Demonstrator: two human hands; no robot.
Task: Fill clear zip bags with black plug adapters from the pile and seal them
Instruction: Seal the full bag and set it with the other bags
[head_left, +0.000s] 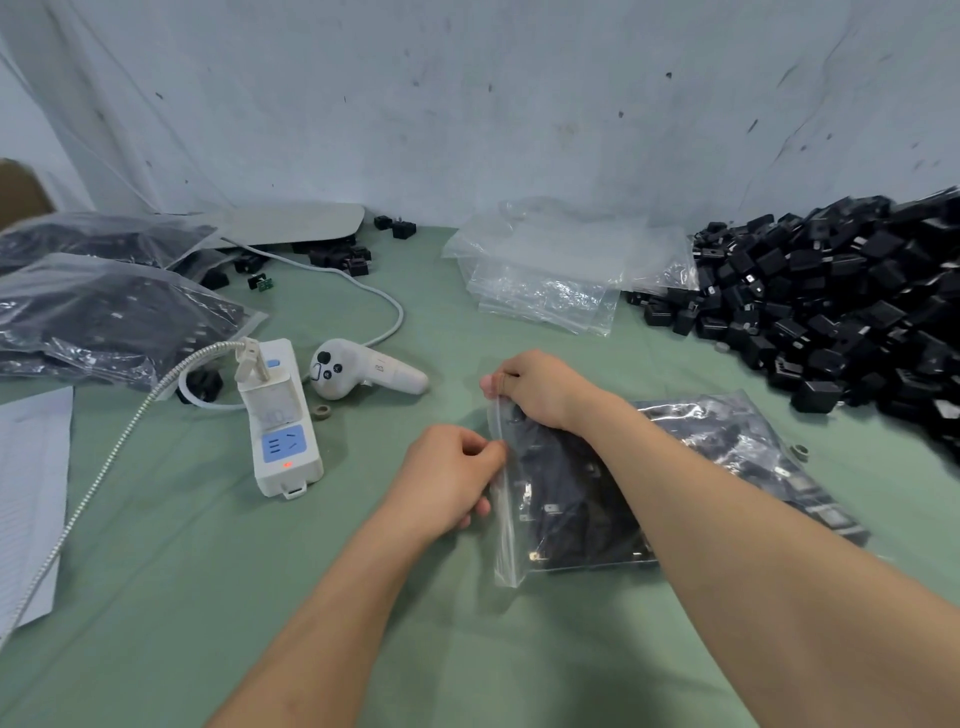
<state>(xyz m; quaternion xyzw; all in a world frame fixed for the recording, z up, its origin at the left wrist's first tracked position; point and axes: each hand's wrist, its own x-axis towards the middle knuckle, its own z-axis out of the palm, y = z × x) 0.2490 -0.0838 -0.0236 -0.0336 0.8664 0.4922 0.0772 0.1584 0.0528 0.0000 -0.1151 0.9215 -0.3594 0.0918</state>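
Left hand: my left hand (451, 475) is curled, with thumb and forefinger pinching the open edge of the zip bag (727, 441) about halfway along.
Right hand: my right hand (537, 391) is curled too. It pinches the far end of that same edge, and its wrist lies over the bag.
Zip bag: clear plastic, lying flat on the counter (208, 571) just in front of me, right of centre. It is packed with black plug adapters (582, 499) and its mouth faces left (I cannot tell how much of the zip is closed).
Pile: a heap of loose black adapters (831, 301) at the far right against the backdrop, near the bag but apart from it.
Empty bags: a stack of clear bags (545, 280) at the back, just left of the pile.
Filled bags: bulging bags of adapters (104, 317) overlap at the far left.
Counter: covered in green cloth.
Power strip: white with a blue socket and a small red light (283, 431), left of my left hand. A white plug sits in its far end.
Controller: a white handheld controller (358, 371) lies just beyond the power strip.
Cables: a white cable (387, 306) curves behind the controller, and a braided cable (104, 467) runs from the strip toward the lower left.
Strays: a few loose adapters (353, 257) sit at the back left.
Paper: a white sheet (26, 493) at the left edge.
Backdrop: a pale, creased sheet (467, 104).
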